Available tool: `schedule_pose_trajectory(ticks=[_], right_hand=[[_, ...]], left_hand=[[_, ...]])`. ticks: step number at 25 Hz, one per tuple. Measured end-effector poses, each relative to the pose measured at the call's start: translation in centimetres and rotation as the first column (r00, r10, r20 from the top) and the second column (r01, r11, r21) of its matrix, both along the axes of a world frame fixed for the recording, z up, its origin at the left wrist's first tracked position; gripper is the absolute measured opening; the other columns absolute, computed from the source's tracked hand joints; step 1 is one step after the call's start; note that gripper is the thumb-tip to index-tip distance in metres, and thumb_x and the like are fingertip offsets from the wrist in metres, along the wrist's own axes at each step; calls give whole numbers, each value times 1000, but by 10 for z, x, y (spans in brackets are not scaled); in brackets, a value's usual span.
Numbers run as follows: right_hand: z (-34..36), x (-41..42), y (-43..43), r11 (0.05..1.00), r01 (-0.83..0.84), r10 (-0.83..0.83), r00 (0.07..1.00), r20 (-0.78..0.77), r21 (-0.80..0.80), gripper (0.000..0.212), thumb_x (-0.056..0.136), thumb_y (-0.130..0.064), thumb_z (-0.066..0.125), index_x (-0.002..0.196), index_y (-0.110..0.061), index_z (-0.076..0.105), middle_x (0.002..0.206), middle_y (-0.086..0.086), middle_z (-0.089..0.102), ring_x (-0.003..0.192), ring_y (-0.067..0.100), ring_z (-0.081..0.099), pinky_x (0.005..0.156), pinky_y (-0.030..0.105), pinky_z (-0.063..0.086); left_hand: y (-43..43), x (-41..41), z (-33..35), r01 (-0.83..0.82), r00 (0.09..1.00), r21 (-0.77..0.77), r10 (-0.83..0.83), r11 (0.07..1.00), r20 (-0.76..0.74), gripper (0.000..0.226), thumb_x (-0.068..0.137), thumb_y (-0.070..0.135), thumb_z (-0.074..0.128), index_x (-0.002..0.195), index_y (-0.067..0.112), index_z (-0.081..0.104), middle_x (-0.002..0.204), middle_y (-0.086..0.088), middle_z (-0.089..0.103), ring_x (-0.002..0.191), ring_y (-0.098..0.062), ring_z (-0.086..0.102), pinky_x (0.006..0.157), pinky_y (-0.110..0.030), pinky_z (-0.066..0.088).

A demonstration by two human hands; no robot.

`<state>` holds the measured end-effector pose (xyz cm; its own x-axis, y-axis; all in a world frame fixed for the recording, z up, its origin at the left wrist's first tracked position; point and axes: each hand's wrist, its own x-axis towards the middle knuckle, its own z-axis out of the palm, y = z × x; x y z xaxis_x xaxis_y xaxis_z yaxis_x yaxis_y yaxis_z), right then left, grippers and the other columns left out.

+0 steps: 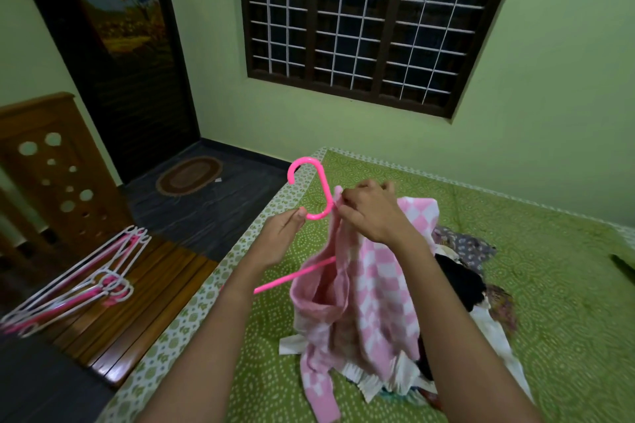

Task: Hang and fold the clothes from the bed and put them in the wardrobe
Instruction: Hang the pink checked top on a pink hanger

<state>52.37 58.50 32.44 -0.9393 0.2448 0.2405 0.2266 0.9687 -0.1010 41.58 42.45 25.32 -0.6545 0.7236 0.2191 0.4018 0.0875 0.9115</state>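
Note:
A pink-and-white checked garment (371, 288) hangs over a pink plastic hanger (311, 182), held up above the bed (549, 285). My right hand (369, 213) pinches the garment's top edge right beside the hanger's neck. My left hand (281, 237) touches the lower curve of the hook with thumb and fingertips. One pink arm of the hanger pokes out to the left below the cloth. Behind the garment lies a heap of other clothes (460, 285), dark, white and patterned.
The bed has a green patterned sheet. A bundle of pink and white hangers (82, 278) lies on a wooden bench at the left. Beyond are a dark floor, an oval mat (189, 175), a dark door and a barred window (360, 17).

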Motion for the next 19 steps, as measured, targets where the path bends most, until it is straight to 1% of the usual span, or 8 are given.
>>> schedule_pose_trajectory(ticks=[2, 5, 8, 10, 12, 14, 16, 19], right_hand=[[0, 0, -1, 999, -21, 23, 999, 35, -44, 53, 86, -64, 28, 79, -16, 50, 76, 2, 54, 81, 22, 51, 81, 36, 31], [-8, -3, -10, 1000, -17, 17, 1000, -8, -21, 52, 89, -62, 39, 102, -14, 53, 86, 3, 61, 82, 24, 58, 74, 35, 39], [-9, -2, -13, 995, 66, -71, 994, -79, -68, 41, 91, -55, 44, 88, -17, 56, 79, 4, 63, 78, 26, 60, 64, 30, 33], [-8, 0, -14, 982, 176, -182, 980, -76, -73, 42, 94, -50, 43, 88, -14, 64, 83, 10, 68, 80, 30, 63, 61, 30, 33], [-5, -1, -15, 967, 247, -251, 966, -69, -61, 42, 96, -46, 40, 95, -13, 67, 87, 12, 68, 81, 31, 62, 60, 29, 34], [1, -1, -14, 957, 286, -290, 955, -69, -54, 43, 98, -44, 37, 99, -11, 65, 87, 12, 67, 74, 29, 57, 60, 28, 31], [8, 1, -11, 945, 321, -326, 941, -88, -61, 43, 99, -41, 36, 99, -10, 65, 81, 11, 63, 66, 26, 48, 59, 28, 31], [12, 4, -11, 934, 342, -353, 928, -116, -103, 42, 98, -39, 38, 96, -8, 66, 78, 13, 62, 67, 29, 53, 56, 29, 31]], left_hand=[[2, 0, 2, 12, 1000, 20, -12, 1000, 9, 40, 95, 42, 37, 59, 34, 52, 51, 11, 35, 50, -6, 30, 50, -27, 23], [5, 3, 4, 13, 1000, 10, -13, 1000, -23, 37, 96, 39, 38, 67, 47, 59, 56, 8, 34, 51, -10, 32, 50, -28, 24], [9, 6, 4, -97, 994, 72, 101, 993, -46, 27, 88, 43, 52, 63, 31, 55, 55, 6, 39, 51, -7, 34, 50, -28, 29], [14, 8, 5, -252, 964, 147, 261, 956, -43, 25, 78, 38, 69, 70, 20, 54, 66, 7, 46, 59, -4, 39, 54, -17, 34], [18, 8, 2, -443, 812, 235, 498, 865, -303, 30, 75, 33, 74, 73, 12, 54, 76, 5, 46, 67, -7, 40, 60, -13, 33], [19, 16, -6, -402, 700, 285, 492, 870, -517, 28, 79, 29, 62, 62, 12, 49, 61, 3, 45, 55, -11, 39, 51, -20, 32], [20, 25, -26, -248, 751, 57, 229, 967, -620, 27, 76, 30, 55, 56, 14, 48, 52, -1, 51, 48, -16, 44, 46, -25, 34], [20, 32, -61, -206, 911, -406, 23, 891, -412, 18, 75, 29, 65, 89, 16, 65, 87, -7, 65, 80, -26, 62, 64, -31, 43]])
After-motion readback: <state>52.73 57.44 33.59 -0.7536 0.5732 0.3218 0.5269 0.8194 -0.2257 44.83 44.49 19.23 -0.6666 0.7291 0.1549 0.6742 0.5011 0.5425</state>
